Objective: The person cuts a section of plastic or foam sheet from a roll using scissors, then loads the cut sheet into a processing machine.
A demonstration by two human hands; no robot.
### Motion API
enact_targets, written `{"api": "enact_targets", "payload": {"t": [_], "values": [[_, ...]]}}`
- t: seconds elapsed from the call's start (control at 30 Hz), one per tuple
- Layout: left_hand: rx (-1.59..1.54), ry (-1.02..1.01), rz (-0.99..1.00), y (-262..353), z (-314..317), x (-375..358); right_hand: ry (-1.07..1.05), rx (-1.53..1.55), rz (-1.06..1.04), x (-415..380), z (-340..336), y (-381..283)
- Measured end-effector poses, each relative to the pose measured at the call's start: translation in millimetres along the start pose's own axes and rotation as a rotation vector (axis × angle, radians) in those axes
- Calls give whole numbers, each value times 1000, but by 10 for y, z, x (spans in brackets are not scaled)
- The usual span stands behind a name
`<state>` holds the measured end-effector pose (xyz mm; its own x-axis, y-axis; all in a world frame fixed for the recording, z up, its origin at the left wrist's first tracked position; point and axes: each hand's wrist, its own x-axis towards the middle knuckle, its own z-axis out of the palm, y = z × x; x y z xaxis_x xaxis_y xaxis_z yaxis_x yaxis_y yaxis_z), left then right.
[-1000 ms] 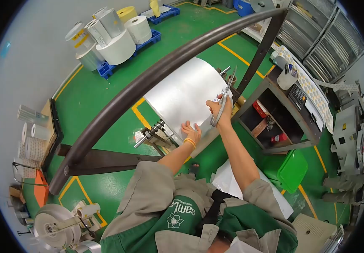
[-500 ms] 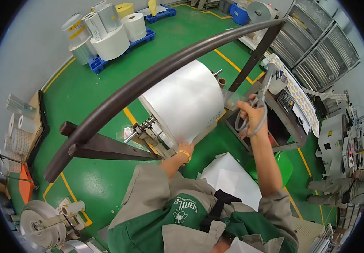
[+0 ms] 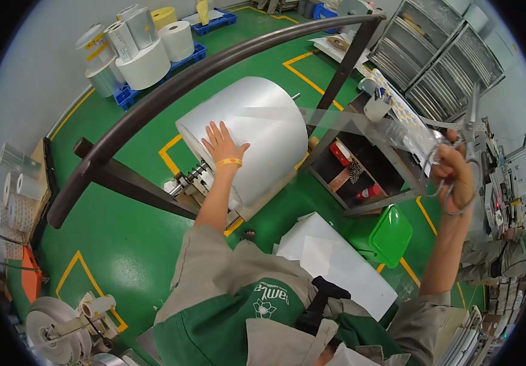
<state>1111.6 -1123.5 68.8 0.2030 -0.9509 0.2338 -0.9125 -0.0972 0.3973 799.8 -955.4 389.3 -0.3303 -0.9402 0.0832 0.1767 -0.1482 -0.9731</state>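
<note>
Left hand (image 3: 223, 145): yours lies spread on the roll (image 3: 269, 149).
Right hand (image 3: 456, 175): you grip scissors (image 3: 471, 117) (slightly blurred).
Clear strip (image 3: 333, 119): stretches from the roll toward your right hand.

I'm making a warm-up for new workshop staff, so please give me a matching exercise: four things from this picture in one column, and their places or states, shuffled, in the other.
Things
1. Large silvery-white cylindrical roll
2. Bare left hand with a yellow wristband
3. Grey metal scissors
4. Bright green plastic bin

Places or states
A. Held up in the bare right hand
B. On the floor near the dark, open-fronted shelved cabinet
C. Palm down, fingers spread, over the roll's surface
D. Mounted on a thin metal shaft

Pairs: 1-D, 2-C, 3-A, 4-B
</note>
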Motion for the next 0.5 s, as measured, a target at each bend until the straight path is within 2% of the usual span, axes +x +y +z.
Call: {"api": "enact_targets", "payload": {"t": [0.1,0.2,0.3,0.33,0.4,0.47,0.5], "values": [[126,-232,-33,-120,17,93,-19,50,-55,-103,-271,-373],[180,-322,-58,-119,-21,61,-36,137,-136,-144,-650,-776],[193,-341,-53,-168,64,45,50,15,-271,-267,-876,-1186],[210,-355,-42,-189,106,36,-32,14,-268,-297,-1066,-1364],[246,-377,-25,-226,172,39,37,28,-382,-367,-1292,-1806],[271,-371,-2,-229,181,68,-240,12,-151,-462,-1134,-2161],[269,-365,-3,-242,202,106,165,-268,-334,-616,-771,-2163]]}}
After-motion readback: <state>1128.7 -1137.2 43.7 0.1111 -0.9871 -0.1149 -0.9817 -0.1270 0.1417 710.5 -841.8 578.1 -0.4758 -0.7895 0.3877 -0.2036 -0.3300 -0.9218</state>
